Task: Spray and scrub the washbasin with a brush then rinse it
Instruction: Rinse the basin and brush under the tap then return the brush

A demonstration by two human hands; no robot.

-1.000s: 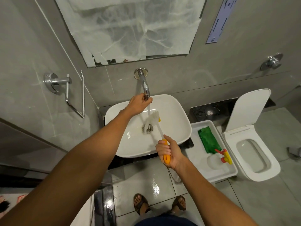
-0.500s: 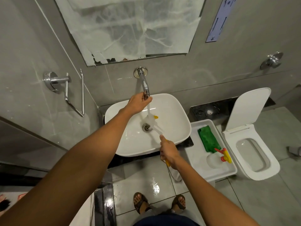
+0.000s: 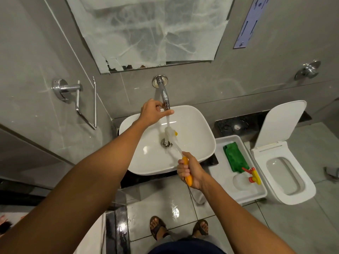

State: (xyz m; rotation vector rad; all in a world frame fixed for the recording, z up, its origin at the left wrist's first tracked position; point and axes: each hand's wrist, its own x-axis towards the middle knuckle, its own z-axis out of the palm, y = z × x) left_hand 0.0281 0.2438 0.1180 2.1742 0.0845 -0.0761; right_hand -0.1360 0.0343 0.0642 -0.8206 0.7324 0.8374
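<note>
A white washbasin (image 3: 198, 129) sits on a dark counter below a chrome wall tap (image 3: 164, 96). Water runs from the tap onto the white bristle head of a brush (image 3: 171, 134) held over the drain (image 3: 166, 143). My right hand (image 3: 190, 171) is shut on the brush's orange handle at the basin's near rim. My left hand (image 3: 154, 111) rests at the tap's end, fingers curled around its tip, one finger stretched across the water stream.
A white tray (image 3: 220, 173) right of the basin holds a green cloth (image 3: 235, 158) and a spray bottle (image 3: 245, 178) with a yellow and red nozzle. An open toilet (image 3: 286, 173) stands further right. A chrome towel holder (image 3: 77, 99) hangs on the left wall. The floor is wet.
The brush head has shifted slightly within the basin under the running water, and my right hand has moved a little back along the handle. My left hand stays at the tap.
</note>
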